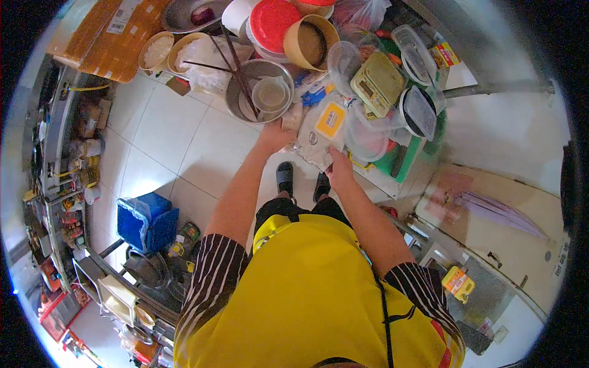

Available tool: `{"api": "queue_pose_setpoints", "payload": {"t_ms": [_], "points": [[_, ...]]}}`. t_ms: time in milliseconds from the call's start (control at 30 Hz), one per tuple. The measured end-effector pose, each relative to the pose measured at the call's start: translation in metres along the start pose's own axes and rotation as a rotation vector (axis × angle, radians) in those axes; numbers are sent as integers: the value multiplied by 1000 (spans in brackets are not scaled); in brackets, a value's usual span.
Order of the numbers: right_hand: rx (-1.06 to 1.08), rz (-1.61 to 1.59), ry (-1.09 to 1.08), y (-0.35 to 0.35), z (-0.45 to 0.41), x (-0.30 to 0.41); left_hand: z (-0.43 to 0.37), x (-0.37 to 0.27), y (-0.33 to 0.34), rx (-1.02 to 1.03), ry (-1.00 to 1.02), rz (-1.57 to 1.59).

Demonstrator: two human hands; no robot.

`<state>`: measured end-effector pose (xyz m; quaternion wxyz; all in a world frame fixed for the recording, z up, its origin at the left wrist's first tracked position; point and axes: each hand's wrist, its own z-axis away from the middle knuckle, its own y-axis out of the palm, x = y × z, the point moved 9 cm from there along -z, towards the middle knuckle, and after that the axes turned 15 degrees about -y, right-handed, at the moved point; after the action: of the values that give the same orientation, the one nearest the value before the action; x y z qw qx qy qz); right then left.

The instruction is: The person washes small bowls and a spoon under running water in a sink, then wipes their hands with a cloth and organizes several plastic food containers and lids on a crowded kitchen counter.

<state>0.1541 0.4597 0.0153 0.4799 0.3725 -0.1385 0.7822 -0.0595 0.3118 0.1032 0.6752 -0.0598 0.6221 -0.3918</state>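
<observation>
Before me, at the near edge of a cluttered worktop, lies a whitish plastic bag with a yellow label [317, 135]. My right hand [339, 168] grips its near corner. On the other side, my left hand [277, 137] holds a pale, crumpled part of a package [291, 118]; whether it belongs to the same bag I cannot tell. Just beyond my left hand stands a steel bowl [234, 108] with dark chopsticks [242, 80] and a small round container [270, 94] in it. A clear plastic lid [368, 138] is right of the bag, below a kitchen scale [379, 85].
A red-lidded tub [274, 25], a tan round container [294, 43], bowls of white food [158, 50] and a cardboard box [101, 37] stand farther back. A green cutting board [400, 161] is at the right. A blue bin [147, 221] stands on the tiled floor at left.
</observation>
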Motion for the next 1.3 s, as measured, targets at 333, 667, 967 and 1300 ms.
{"api": "queue_pose_setpoints", "payload": {"t_ms": [333,667,967,1300], "points": [[244,-250,36,36,-4,4,7,15,31,472,-176,-70],[304,-366,224,49,62,33,15,44,48,489,-646,660],[278,-694,379,56,95,47,35,-11,88,601,-708,1055],[374,-520,416,20,155,52,34,-40,125,877,-708,1489]]}}
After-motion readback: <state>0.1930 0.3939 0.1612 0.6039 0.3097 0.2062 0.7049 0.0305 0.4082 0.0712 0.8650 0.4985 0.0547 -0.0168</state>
